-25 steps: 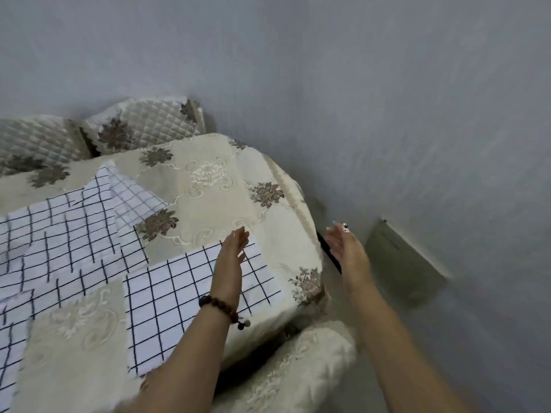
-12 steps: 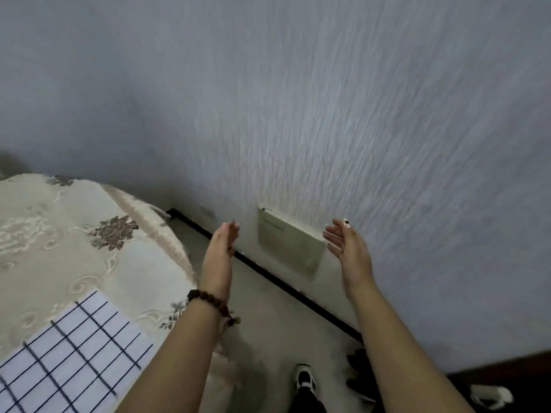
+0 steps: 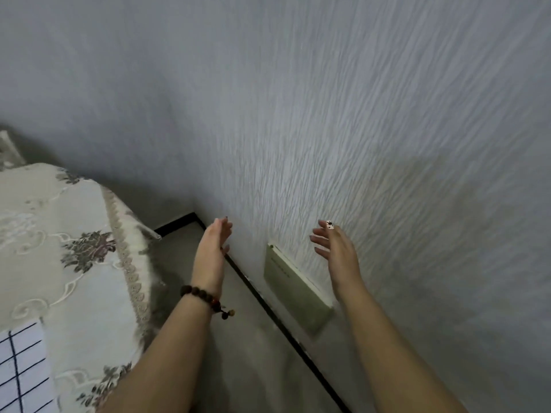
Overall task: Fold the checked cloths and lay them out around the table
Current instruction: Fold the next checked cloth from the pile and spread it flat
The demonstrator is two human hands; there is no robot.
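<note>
Head view: left hand (image 3: 210,248) and right hand (image 3: 338,248) spread, holding nothing.

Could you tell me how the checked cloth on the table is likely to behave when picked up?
Probably floppy: the checked cloth lies flat against the tablecloth. Likely light, being thin fabric. It may slide rather than roll.

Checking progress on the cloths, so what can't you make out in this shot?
Head view:
Checked cloth: cut off by the left and bottom edges; folds unjudgeable.
Table: mostly beyond the left edge; other cloths unseen.
Wall panel: lettering too small to read.
</note>
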